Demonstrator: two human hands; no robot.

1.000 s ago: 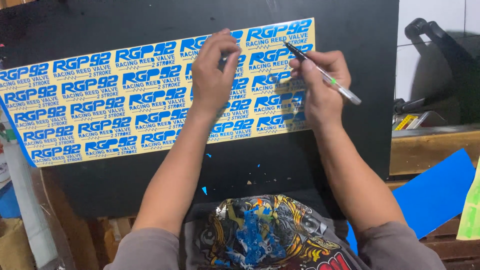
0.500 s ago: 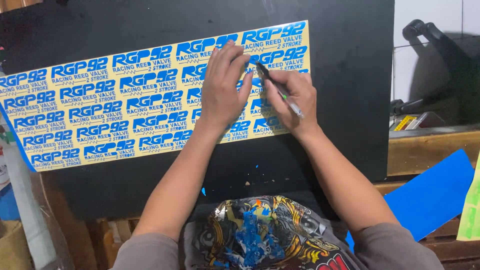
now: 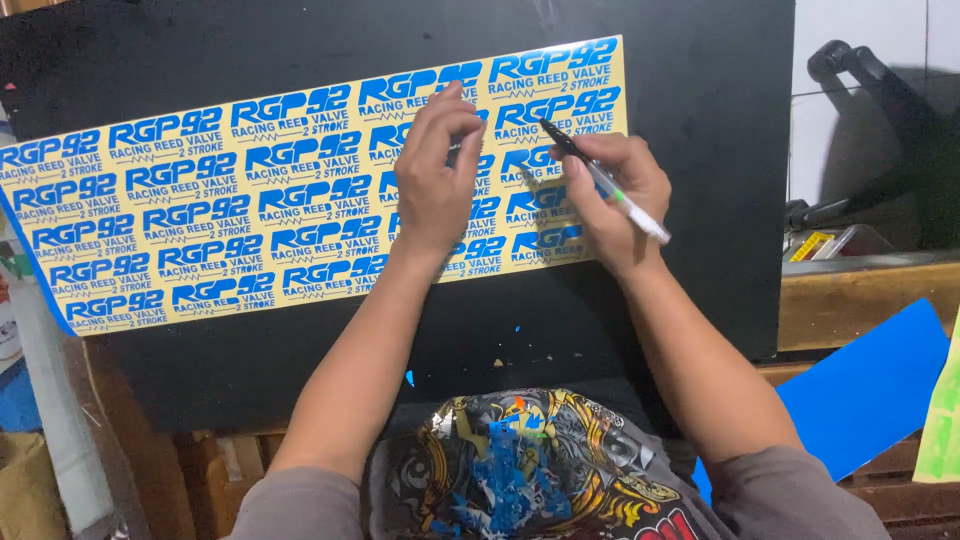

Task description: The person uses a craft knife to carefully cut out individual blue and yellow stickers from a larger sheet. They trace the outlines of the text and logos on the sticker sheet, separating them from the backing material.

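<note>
The sticker sheet (image 3: 200, 210), a long pale-yellow strip covered in rows of repeated blue lettering, lies flat and slightly tilted across the upper part of a black board (image 3: 700, 120), its right end higher than its left. The board is the largest surface in view and carries the whole sheet. To the right of the sheet, past the board's edge, a plain blue sheet (image 3: 860, 390) rests on the wooden bench (image 3: 850, 300). Below the sheet, on the person's lap, small blue scraps (image 3: 510, 480) sit piled on a printed shirt.

Both hands rest on the sheet's right end. The left hand (image 3: 435, 190) lies on the sheet with its fingers curled together, tips pinched narrowly at one of the blue letterings; what they pinch is too small to tell. The right hand (image 3: 610, 195), just beside it, has its fingers closed around a slim pen-like tool (image 3: 605, 182), dark tip touching the sheet near the upper edge, white end pointing away from it.
</note>
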